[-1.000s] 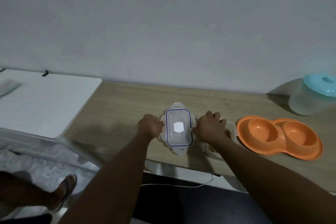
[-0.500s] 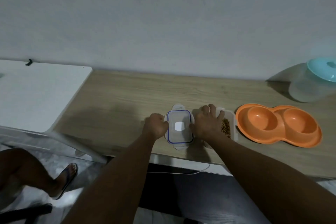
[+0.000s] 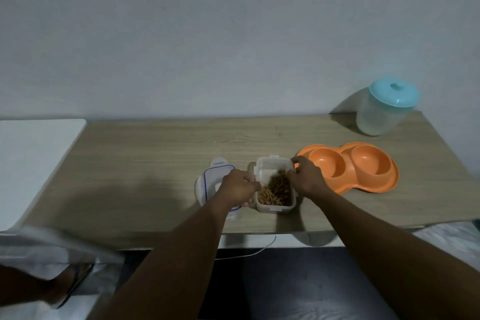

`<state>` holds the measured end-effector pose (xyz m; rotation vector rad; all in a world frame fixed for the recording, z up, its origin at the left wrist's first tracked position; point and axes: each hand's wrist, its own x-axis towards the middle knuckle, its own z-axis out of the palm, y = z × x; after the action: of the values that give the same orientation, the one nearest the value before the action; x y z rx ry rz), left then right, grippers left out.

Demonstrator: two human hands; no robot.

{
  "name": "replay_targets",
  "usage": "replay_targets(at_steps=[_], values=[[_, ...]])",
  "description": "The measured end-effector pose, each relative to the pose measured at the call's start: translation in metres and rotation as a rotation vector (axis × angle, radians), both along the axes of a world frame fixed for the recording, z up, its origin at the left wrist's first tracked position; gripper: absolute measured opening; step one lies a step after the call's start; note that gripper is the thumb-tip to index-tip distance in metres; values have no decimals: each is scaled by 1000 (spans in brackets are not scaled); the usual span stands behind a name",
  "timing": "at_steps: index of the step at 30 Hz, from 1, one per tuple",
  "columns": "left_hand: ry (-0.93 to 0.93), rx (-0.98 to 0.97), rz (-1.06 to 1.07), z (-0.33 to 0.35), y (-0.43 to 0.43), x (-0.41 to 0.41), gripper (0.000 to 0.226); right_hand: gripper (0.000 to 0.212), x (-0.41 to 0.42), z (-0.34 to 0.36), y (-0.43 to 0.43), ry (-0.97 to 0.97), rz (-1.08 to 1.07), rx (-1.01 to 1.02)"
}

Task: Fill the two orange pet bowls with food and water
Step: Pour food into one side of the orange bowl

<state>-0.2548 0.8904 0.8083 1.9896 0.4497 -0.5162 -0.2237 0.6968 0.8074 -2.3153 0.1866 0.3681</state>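
An open clear plastic container (image 3: 272, 166) holding brown pet kibble (image 3: 275, 191) sits near the wooden table's front edge. My left hand (image 3: 237, 186) grips its left wall and my right hand (image 3: 306, 176) grips its right wall. The container's clear lid (image 3: 209, 182) with a blue seal lies flat just to the left, partly under my left hand. An orange double pet bowl (image 3: 363, 167) rests to the right of the container, both wells empty. A clear jug with a turquoise lid (image 3: 384, 109) stands at the back right.
The wooden table (image 3: 145, 163) runs along a plain wall. A white table (image 3: 31, 161) adjoins it on the left. A white cable (image 3: 249, 252) hangs under the front edge. A sandalled foot (image 3: 70, 283) shows on the floor at lower left.
Both hands left the lid, which now lies on the table to the left. They moved right onto the open kibble container. The camera view shifted right.
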Motion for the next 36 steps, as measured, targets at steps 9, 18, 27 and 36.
replay_targets(at_steps=[9,18,27,36], values=[[-154,127,-89,10,-5,10,14,31,-3,16,-13,88,-37,145],[-328,265,-482,96,-56,79,19,39,17,88,-97,289,-155,555],[-359,88,-405,96,-147,100,28,47,9,87,-188,306,-330,783],[-261,330,-587,-5,-116,59,57,64,9,70,-195,-232,-334,458]])
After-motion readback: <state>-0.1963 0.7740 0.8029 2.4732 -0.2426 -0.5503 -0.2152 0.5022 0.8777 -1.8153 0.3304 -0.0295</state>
